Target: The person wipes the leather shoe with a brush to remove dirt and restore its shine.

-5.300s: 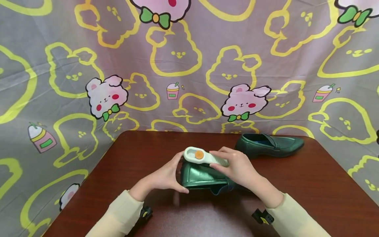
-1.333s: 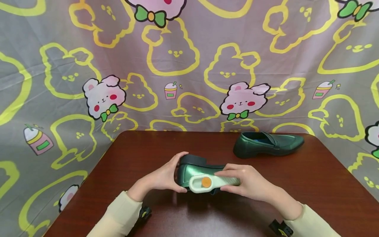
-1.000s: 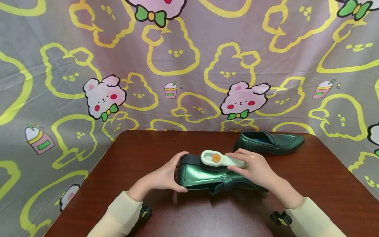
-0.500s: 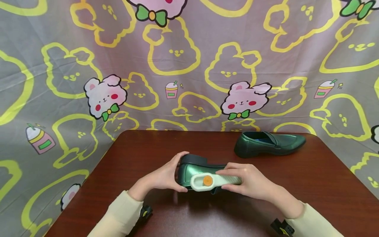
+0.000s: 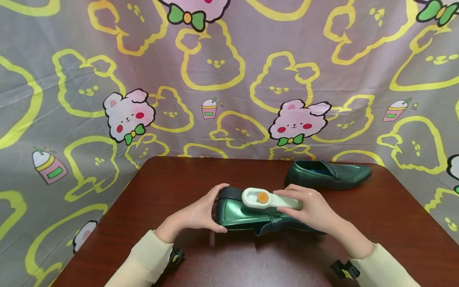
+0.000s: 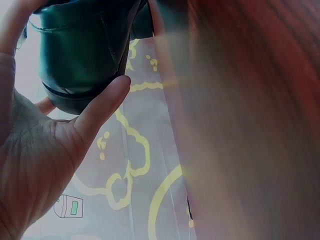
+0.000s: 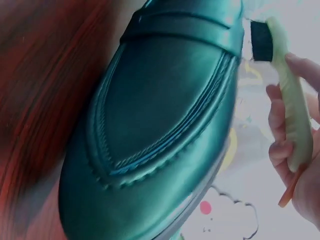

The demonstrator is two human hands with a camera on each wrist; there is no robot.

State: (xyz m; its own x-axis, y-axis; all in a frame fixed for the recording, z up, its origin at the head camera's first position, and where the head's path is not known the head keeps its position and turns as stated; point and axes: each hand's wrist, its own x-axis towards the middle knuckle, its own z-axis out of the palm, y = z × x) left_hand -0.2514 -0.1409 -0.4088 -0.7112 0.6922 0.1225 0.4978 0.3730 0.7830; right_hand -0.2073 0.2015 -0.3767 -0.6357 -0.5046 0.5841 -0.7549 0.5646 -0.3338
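Observation:
A shiny green loafer [image 5: 234, 215] is tipped on its side, sole turned away and opening toward me. My left hand [image 5: 195, 211] grips its heel end, thumb on the near edge and fingers round the far side. The left wrist view shows the back of the loafer [image 6: 75, 55] between thumb and fingers. My right hand [image 5: 312, 205] holds a pale green shoe brush [image 5: 251, 197] with an orange button, its head over the upper's side near the sole. In the right wrist view, dark bristles show on the brush [image 7: 295, 107], beyond the loafer's toe [image 7: 160, 95].
A matching green loafer [image 5: 346, 175] stands upright at the back right of the dark reddish-brown table [image 5: 172, 173]. Behind the table hangs a grey-pink cloth [image 5: 229, 135] with cartoon prints. A small black wrist camera [image 5: 346, 270] sits at my right cuff.
The brush has passed up and down across the loafer's side over these frames. Since half a second ago it has moved up toward the sole. The left hand keeps its grip on the heel.

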